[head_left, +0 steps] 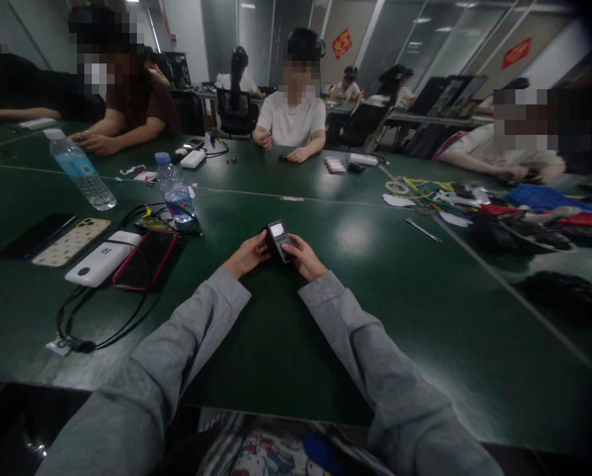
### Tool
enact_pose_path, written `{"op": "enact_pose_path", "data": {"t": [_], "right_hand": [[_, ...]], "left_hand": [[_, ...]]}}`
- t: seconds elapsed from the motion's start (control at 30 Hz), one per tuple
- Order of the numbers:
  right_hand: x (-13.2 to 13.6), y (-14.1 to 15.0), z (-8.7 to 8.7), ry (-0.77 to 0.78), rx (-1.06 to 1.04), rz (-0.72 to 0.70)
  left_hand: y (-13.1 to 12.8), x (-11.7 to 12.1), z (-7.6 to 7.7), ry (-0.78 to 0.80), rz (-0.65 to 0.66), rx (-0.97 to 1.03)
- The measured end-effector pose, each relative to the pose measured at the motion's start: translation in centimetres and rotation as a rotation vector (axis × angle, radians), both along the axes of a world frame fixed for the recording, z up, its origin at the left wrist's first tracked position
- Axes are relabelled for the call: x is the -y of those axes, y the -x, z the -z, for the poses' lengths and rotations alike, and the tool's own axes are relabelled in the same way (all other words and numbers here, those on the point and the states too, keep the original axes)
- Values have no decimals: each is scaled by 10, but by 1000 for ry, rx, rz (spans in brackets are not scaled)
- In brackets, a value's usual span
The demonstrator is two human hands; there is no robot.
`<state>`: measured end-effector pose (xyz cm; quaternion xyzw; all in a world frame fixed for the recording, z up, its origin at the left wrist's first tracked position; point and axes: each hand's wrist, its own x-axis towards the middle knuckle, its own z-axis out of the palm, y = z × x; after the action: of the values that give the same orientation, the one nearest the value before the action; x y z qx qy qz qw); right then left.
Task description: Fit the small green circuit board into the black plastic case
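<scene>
- Centrally, we find a small dark handheld electronic device (278, 240) with a pale screen, held between the person's two hands, tilted, screen toward the wearer.
- We note the left hand (249, 255) with fingers bent and gripping the device's left side.
- We record the right hand (306, 258) with fingers curled about the other side, the thumb on the front face below the screen.
- Whether the device's lower end touches the green table (286, 344) we cannot tell.
- Both forearms, in grey sleeves (176, 340), reach across the table's near edge.
- Left of the hands we list a red-edged smartphone (145, 260) just beside a white power bank (101, 259), a black cord (82, 346) looped nearby, then a patterned phone case (71, 243) and a dark smartphone (38, 236).
- Behind these we observe a blue-capped bottle (173, 188) and, farther left, a white-capped bottle (83, 173).
- To the right we see a wrench (423, 229) and, beyond it, a mixed heap (548, 205) including cables.
- Opposite, we note a co-worker in a white T-shirt (296, 122), seated at the table.
</scene>
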<state>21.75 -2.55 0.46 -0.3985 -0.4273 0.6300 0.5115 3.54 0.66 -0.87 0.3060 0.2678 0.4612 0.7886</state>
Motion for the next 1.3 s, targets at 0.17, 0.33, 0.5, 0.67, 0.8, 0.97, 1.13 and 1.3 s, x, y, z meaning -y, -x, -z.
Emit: {"op": "enact_pose_path", "data": {"t": [0.17, 0.33, 0.5, 0.67, 0.8, 0.97, 1.13, 1.3], "right_hand": [[1, 1, -1, 14, -11, -5], [0, 2, 1, 8, -20, 33], [-1, 3, 7, 5, -48, 108], [1, 6, 6, -1, -79, 149], [2, 8, 4, -13, -60, 154], [4, 8, 1, -29, -18, 130], [3, 8, 4, -85, 3, 135], [2, 7, 7, -101, 14, 137]], "left_hand": [[0, 0, 1, 2, -11, -9], [-1, -1, 3, -27, -8, -8], [-8, 4, 0, -96, -37, -29], [-14, 10, -2, -195, -86, -90], [-15, 11, 0, -231, -96, -131], [-15, 10, 2, -221, -147, -168], [-15, 10, 3, -245, -169, -174], [-14, 11, -1, -239, -169, -169]]}}
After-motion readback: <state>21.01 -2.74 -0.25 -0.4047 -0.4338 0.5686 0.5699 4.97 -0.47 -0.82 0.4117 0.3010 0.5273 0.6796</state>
